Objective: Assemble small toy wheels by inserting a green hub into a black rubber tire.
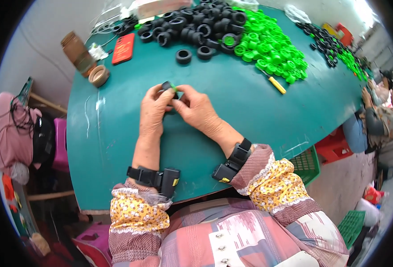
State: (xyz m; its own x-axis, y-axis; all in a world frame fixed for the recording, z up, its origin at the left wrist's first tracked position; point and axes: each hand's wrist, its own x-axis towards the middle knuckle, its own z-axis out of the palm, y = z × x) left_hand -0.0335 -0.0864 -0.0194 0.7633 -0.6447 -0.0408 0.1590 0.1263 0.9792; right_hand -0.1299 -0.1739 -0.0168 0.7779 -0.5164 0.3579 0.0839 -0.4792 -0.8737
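Note:
Between the fingers of both hands, above the green tabletop (125,98), is a small black toy tyre (167,85) with a bit of bright green wheel hub (174,87) showing at it. My left hand (154,104) pinches it from the left side, thumb across the front. From the right, my right hand (195,109) closes its fingers on the same piece. Fingers cover most of it, so how far the hub sits inside the tyre is hidden. Two loose black tyres, one of them (183,56), lie beyond the hands, in front of a heap of black tyres (192,26).
Green hubs (272,46) are piled right of the tyres, with a yellow-handled tool (277,85) before them. A red phone (123,48), a brown jar (77,53) and a round lid (99,76) lie at far left. Another person (383,107) sits at the right end by more parts.

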